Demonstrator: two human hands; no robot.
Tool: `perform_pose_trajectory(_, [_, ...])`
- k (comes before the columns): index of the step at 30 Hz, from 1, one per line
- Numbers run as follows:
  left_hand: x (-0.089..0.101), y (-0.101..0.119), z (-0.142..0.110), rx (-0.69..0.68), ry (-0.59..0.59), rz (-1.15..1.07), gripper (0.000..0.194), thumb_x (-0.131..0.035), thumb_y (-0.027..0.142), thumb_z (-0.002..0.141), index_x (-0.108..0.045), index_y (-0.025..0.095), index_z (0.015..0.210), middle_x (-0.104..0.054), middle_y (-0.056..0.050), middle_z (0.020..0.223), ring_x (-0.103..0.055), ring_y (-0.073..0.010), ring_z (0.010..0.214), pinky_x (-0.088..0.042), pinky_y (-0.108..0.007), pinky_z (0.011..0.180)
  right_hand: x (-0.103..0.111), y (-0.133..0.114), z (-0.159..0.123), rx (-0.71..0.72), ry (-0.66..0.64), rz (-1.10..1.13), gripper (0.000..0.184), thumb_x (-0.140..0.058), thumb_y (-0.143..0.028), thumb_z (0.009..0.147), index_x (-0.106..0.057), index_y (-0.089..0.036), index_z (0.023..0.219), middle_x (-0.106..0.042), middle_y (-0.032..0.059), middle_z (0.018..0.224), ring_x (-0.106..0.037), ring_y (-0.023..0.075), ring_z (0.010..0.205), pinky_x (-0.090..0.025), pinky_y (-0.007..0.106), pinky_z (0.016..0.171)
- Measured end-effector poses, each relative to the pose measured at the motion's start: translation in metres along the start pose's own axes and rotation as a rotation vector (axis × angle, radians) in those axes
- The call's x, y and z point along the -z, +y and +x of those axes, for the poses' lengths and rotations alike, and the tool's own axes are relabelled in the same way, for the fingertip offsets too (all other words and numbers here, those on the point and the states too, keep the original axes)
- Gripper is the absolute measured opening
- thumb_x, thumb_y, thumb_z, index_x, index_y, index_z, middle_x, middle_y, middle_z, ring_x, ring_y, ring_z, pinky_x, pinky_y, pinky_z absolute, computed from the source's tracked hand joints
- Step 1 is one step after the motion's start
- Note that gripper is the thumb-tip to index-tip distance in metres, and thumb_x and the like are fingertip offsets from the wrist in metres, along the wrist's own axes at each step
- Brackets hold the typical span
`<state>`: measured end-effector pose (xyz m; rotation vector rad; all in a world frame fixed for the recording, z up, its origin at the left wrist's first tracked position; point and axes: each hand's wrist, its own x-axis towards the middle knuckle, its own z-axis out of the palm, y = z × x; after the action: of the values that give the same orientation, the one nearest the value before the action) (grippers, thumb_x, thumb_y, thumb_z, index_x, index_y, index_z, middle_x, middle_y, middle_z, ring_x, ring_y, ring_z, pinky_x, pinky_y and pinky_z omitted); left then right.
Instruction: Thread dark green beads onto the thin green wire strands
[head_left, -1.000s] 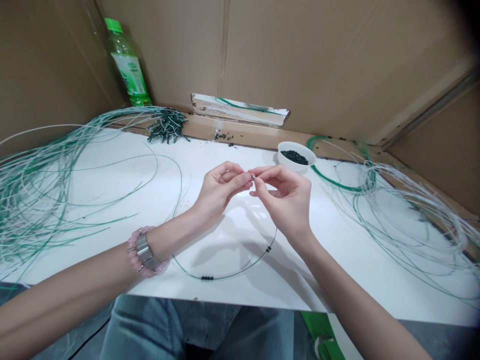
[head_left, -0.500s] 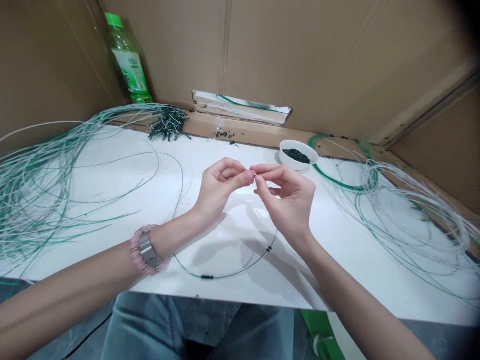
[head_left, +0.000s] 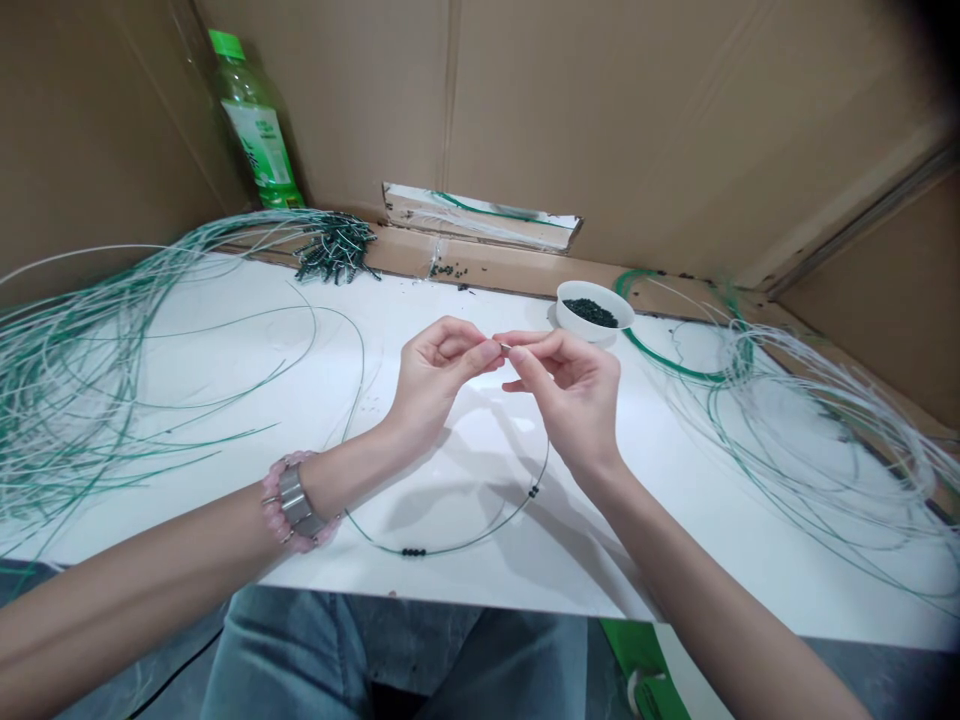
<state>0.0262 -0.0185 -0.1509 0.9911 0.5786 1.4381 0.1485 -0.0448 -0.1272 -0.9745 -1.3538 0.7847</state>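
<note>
My left hand [head_left: 435, 378] is closed in a pinch over the table; whatever lies between its thumb and forefinger is too small to name. My right hand [head_left: 574, 390] pinches too, its fingertips meeting those of the left. A short thin piece, apparently the end of a thin green cord [head_left: 480, 541], shows between them. This cord hangs in a loop below the hands and passes behind the right one. Dark beads [head_left: 413, 552] sit on the loop in one small row, with another dark cluster [head_left: 533, 491] further right. Left of my hands the cord curves across the table.
A white bowl [head_left: 574, 326] of tiny dark beads stands behind my right hand. Green and white cords lie in a bundle [head_left: 75, 370] at left and coils [head_left: 847, 420] at right. Cardboard walls [head_left: 637, 120] enclose the table; a green bottle [head_left: 259, 140] stands at the back left.
My right hand has shifted slightly left and its thumb has moved up to the fingertips. The right side of the cord loop has moved slightly left. The left hand has hardly moved.
</note>
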Motion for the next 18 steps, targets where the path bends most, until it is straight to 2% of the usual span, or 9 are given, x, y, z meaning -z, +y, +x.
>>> perform_pose_trajectory(11, [-0.0016, 0.0007, 0.0000, 0.002, 0.031, -0.050, 0.023, -0.079, 0.025, 0.063, -0.059, 0.016, 0.069, -0.067, 0.005, 0.063, -0.063, -0.0048, 0.062, -0.053, -0.016, 0.069, -0.0021, 0.0002, -0.0023, 0.014, -0.002, -0.003, 0.014, -0.065, -0.023, 0.078, -0.062, -0.016, 0.067, -0.071, 0.0051, 0.088, -0.068, 0.0185, 0.088, -0.058, 0.022, 0.052])
perform_pose_trajectory(18, [-0.0022, -0.0011, 0.0008, 0.023, 0.042, -0.125, 0.023, -0.081, 0.023, 0.061, -0.060, 0.017, 0.069, -0.061, 0.008, 0.053, -0.064, -0.0040, 0.061, -0.053, -0.013, 0.067, -0.0022, 0.0014, -0.0039, 0.012, 0.011, 0.027, 0.013, -0.066, -0.024, 0.078, -0.063, -0.017, 0.067, -0.072, 0.0039, 0.089, -0.068, 0.0170, 0.084, -0.059, 0.023, 0.054])
